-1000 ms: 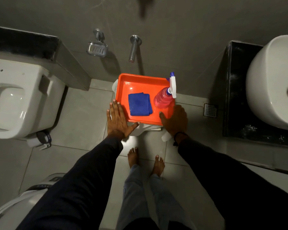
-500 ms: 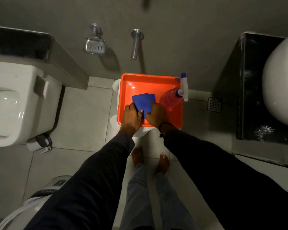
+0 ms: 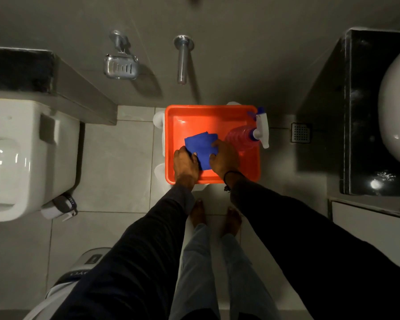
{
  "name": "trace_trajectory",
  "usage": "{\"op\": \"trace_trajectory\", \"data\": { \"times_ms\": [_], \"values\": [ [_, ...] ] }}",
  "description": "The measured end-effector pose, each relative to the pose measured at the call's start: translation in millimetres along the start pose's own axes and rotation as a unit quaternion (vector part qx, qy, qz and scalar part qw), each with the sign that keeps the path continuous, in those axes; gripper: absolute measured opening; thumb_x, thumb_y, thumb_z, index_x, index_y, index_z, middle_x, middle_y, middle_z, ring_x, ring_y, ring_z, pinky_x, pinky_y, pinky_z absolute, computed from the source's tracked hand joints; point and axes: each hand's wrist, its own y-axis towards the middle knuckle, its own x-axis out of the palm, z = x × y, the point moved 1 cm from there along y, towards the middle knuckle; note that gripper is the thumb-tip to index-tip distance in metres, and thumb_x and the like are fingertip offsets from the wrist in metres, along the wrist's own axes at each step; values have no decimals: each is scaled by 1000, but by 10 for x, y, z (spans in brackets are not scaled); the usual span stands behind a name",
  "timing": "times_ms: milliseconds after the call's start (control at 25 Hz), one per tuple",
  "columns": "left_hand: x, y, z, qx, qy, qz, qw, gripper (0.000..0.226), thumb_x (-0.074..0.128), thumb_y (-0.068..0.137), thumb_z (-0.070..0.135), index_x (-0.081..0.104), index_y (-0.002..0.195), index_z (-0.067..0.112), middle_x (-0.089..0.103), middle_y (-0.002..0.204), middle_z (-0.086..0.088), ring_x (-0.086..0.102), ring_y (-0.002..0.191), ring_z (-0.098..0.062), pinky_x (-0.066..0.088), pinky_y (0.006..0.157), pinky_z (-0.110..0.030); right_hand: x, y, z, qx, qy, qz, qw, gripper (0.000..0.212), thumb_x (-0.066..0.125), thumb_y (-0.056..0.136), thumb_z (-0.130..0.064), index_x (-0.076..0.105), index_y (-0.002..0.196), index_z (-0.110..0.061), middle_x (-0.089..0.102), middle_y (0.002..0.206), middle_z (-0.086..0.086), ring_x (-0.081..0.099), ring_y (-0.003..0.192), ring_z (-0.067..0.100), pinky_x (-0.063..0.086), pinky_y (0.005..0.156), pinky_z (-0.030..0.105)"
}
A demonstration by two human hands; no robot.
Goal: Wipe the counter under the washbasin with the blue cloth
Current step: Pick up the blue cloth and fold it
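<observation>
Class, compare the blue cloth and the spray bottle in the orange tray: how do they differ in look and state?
The cloth is flat, folded and solid blue; the bottle is rounded, pink and see-through, with a white and blue trigger head. Both hands, left and right, are on the cloth; neither grips the bottle. Both sit in the tray.

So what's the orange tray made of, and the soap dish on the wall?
The tray looks like glossy plastic: bright even colour, rounded moulded rim, a light glint on its floor. The soap dish looks like polished metal, probably steel or chrome: silvery, mirror-like highlights, slotted base.
</observation>
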Motion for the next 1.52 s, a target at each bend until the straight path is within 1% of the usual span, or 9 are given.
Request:
{"op": "trace_trajectory", "data": {
  "times_ms": [200, 440, 560, 720, 840, 920, 1160, 1320, 1520],
  "values": [
    [-16, -78, -90, -73, -129, -13, 989, 29, 58, 100, 16, 65, 122, -3, 72, 119, -20, 67, 108, -38, 55, 99, -45, 19, -79, 12, 53, 87, 19, 995, 35, 61, 81, 0, 56, 115, -6, 61, 99, 14, 61, 104, 36, 40, 75, 34],
    [-303, -344, -73, -125, -308, -93, 939, 6, 65, 95, 3, 70, 92, 3, 72, 108, -20, 66, 98, -31, 58, 96, -47, -155, -357, -28, 83, 177, 25, 980, 42, 67, 77, 5, 60, 118, -2, 68, 110, 23, 64, 104, 37, 50, 85, 38],
    [-500, -516, -27, -131, -343, -155, 917, 27, 61, 97, 6, 68, 120, -7, 70, 126, -27, 67, 106, -36, 55, 103, -54, -349, -525, -66, 81, 219, 18, 972, 39, 76, 77, 1, 64, 115, -2, 71, 111, 22, 67, 105, 37, 54, 88, 39],
    [-718, -828, 107, -142, -394, -206, 884, 30, 55, 100, 7, 63, 129, 5, 70, 121, -13, 67, 107, -28, 56, 96, -38, -653, -785, -117, 88, 275, -22, 957, 45, 81, 79, -5, 66, 120, 0, 69, 123, 15, 65, 115, 29, 53, 101, 36],
    [-808, -1073, 263, -129, -428, -237, 863, 33, 48, 102, 4, 59, 133, 5, 73, 116, -11, 73, 96, -22, 60, 89, -36, -908, -1073, -140, 127, 404, -106, 900, 47, 75, 86, -8, 62, 130, 2, 68, 126, 12, 65, 117, 28, 50, 108, 44],
    [-837, -1253, 422, -114, -432, -262, 855, 40, 44, 103, 3, 53, 142, 0, 66, 134, -17, 69, 105, -27, 57, 95, -39, -1121, -1290, -107, 140, 491, -161, 845, 48, 74, 88, -13, 61, 133, -4, 68, 130, 13, 65, 122, 30, 50, 108, 47],
    [-668, -1744, 954, -68, -402, -310, 859, 45, 42, 104, 5, 48, 147, -1, 56, 149, -21, 60, 124, -36, 49, 106, -45, -1695, -1700, 306, 107, 573, -176, 793, 48, 74, 88, -9, 59, 134, -1, 65, 134, 18, 65, 123, 32, 48, 110, 49],
    [-344, -2081, 1302, -24, -345, -301, 888, 43, 50, 101, 6, 54, 143, -3, 60, 145, -20, 57, 136, -39, 41, 119, -51, -2109, -1959, 780, 91, 557, -90, 821, 41, 75, 84, 1, 65, 124, 2, 67, 132, 19, 71, 103, 26, 61, 80, 33],
    [180, -2682, 1668, 49, -311, -313, 896, 39, 49, 103, 1, 55, 139, -10, 62, 138, -26, 64, 114, -34, 52, 102, -43, -2527, -2337, 1469, 96, 540, -75, 833, 29, 72, 85, 4, 69, 113, -6, 68, 130, 17, 72, 92, 22, 61, 73, 33]
  ]
}}
